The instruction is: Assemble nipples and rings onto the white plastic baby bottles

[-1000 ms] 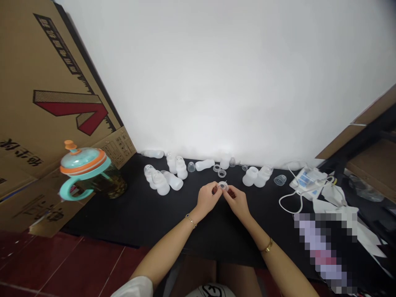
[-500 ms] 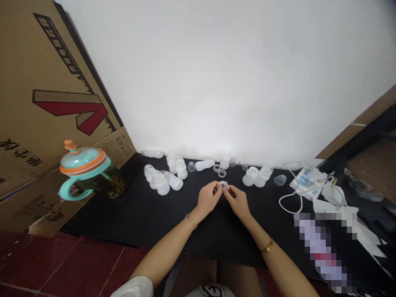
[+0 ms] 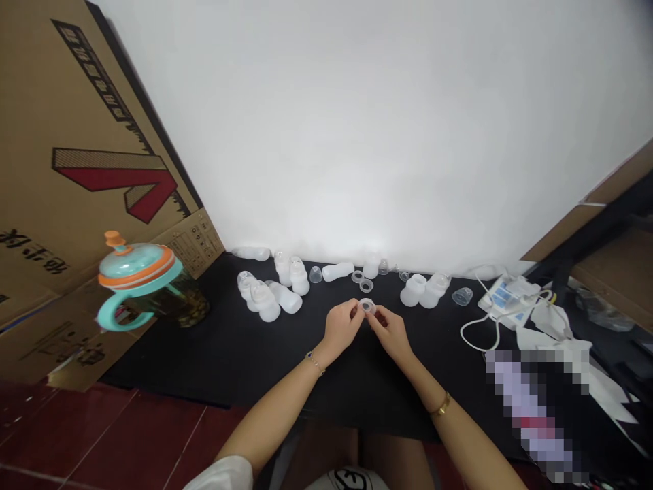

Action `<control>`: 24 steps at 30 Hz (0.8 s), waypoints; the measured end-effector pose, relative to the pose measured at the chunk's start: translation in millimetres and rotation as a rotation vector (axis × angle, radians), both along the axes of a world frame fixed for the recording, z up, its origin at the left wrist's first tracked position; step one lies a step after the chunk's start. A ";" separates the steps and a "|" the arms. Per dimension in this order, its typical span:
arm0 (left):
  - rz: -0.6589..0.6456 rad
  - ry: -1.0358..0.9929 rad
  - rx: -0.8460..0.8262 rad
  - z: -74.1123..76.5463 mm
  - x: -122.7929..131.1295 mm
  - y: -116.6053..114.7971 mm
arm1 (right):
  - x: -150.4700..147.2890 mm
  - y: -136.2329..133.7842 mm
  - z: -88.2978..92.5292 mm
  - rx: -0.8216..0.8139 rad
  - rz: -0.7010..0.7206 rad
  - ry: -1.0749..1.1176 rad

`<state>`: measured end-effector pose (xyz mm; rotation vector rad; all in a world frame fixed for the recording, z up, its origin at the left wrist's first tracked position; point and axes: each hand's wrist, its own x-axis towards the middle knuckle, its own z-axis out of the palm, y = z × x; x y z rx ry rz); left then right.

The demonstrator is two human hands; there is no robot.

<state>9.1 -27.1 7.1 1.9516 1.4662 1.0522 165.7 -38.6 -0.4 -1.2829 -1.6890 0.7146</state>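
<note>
Clear ring (image 3: 367,307) pinched by left hand (image 3: 343,325) and right hand (image 3: 390,333), two rings (image 3: 361,286) beyond.

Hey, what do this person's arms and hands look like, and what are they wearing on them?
The left hand and right hand are bare, without gloves. A thin bracelet circles the left wrist, a gold bracelet the right. A white sleeve shows at the lower left.
</note>
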 end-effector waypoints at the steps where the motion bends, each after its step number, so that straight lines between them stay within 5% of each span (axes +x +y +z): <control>1: 0.011 0.010 0.007 0.2 0.0 0.1 | 0.3 0.4 -0.4 -0.004 0.001 0.001; 24: -0.046 -0.149 -0.065 0.6 1.8 0.6 | 4.3 3.9 -6.8 -0.011 0.009 0.045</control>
